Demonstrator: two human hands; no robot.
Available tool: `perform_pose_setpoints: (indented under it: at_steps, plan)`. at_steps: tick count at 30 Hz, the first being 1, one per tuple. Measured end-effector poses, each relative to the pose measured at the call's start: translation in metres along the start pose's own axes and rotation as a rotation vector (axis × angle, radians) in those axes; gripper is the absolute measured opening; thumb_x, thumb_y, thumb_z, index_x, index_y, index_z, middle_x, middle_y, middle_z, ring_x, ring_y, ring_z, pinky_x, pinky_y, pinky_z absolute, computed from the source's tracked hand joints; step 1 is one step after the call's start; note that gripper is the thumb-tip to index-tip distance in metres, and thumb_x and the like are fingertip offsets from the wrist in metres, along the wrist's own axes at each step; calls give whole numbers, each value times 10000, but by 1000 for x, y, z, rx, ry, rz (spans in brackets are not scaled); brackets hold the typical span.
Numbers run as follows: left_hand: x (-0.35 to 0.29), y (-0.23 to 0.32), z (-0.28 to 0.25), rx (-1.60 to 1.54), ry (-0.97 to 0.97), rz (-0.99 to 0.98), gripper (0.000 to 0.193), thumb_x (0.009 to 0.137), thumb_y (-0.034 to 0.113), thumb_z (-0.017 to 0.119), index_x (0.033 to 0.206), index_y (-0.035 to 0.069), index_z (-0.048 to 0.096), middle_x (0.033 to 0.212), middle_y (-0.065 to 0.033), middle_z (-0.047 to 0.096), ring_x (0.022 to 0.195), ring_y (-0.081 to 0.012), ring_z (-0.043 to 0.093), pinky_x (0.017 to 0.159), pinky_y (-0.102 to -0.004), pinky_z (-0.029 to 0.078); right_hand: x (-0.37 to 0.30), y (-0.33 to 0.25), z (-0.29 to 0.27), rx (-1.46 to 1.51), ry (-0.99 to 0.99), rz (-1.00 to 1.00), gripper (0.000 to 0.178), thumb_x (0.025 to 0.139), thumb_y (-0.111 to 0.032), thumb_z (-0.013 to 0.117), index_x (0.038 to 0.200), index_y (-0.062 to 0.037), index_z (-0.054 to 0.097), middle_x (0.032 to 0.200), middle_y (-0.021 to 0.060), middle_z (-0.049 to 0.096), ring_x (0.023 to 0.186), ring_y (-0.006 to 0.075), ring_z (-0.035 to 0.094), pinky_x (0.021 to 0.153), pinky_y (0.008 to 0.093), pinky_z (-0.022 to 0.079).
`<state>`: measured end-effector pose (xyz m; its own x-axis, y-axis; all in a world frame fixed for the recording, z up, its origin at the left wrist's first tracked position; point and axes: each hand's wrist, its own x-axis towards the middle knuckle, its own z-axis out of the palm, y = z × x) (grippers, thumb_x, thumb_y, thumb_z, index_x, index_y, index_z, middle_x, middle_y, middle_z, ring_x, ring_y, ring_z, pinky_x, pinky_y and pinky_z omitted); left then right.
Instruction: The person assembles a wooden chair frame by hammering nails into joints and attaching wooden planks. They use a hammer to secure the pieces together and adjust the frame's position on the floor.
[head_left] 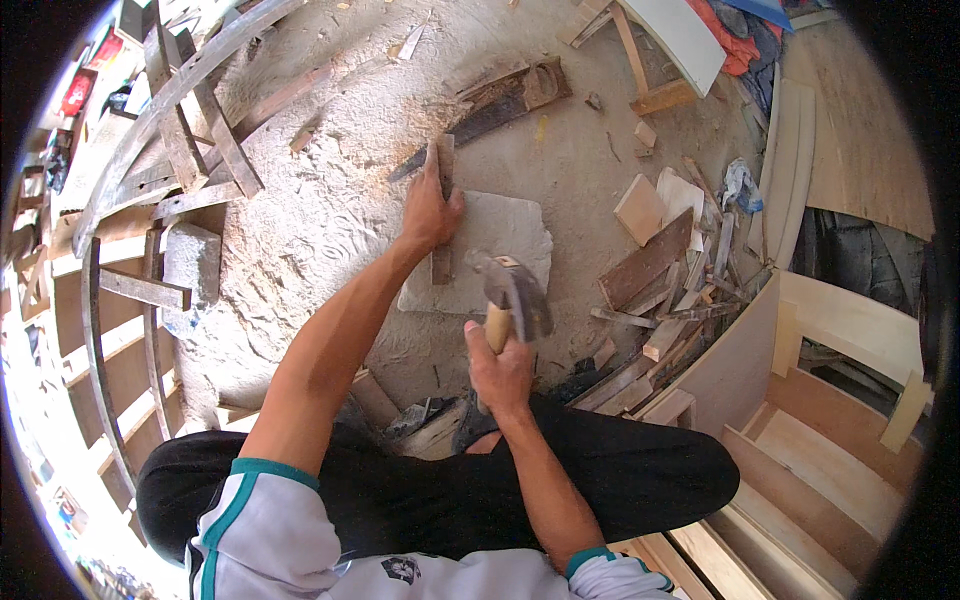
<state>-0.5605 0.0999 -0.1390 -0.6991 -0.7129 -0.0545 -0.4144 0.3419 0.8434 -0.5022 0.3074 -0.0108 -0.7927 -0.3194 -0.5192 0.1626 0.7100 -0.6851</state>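
Note:
My left hand [432, 208] is closed around a short strip of wood [441, 266], which stretches across a pale flat stone block [515, 235] on the ground. Gripped in my right hand [501, 376] is a claw hammer [518, 296] with a light wooden handle. Its metal head is raised over the near part of the block, slightly blurred. Just beyond my left hand lies a handsaw [500, 115] with a wooden handle, its tip close to my fingers. Whether a nail sits in the strip cannot be made out.
Offcuts [650, 250] and thin sticks are heaped on the right, beside an open plywood cabinet frame [800, 400]. Wooden frames [190, 130] lean at the left near a grey block [192, 262]. A white panel [675, 40] stands at the far right.

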Motion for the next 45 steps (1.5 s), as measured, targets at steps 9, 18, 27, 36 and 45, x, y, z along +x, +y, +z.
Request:
perform_pose_setpoints:
  at_steps: [9,18,27,36,45]
  plan:
    - [1,-2,-3,-28,-19,33,855,815,129,604,1497,42,98,1175,-304,540,1100,-445,510,991,-478,381,-13,-36,-13,33,25,-30,412,853,-363,653,924,42,634,820,152,650,771,271,638,699,394,489]
    - [4,8,1,-3,-97,-12,847,822,125,593,1504,52,96,1219,-310,522,1111,-449,515,972,-468,404,-3,17,8,-173,-25,-99,457,875,-383,620,815,68,589,613,76,587,505,209,545,520,372,432]
    - [3,-6,3,11,-29,50,861,820,139,599,1502,38,84,1175,-286,546,1085,-434,507,978,-470,390,-1,9,9,-59,6,20,360,857,-314,652,788,26,556,582,63,541,478,167,535,469,344,416]
    - [0,-4,-2,-12,-32,71,857,822,129,596,1506,48,87,1167,-288,554,1083,-441,509,983,-476,384,-12,-29,-1,44,151,-8,414,852,-361,636,888,51,643,844,275,647,775,387,657,717,434,501]
    - [3,-9,2,-31,7,117,870,809,109,596,1512,76,84,1121,-307,566,1016,-469,534,928,-488,414,-3,-12,-2,74,40,52,276,884,-267,625,744,-38,560,536,8,514,432,115,502,396,299,387]
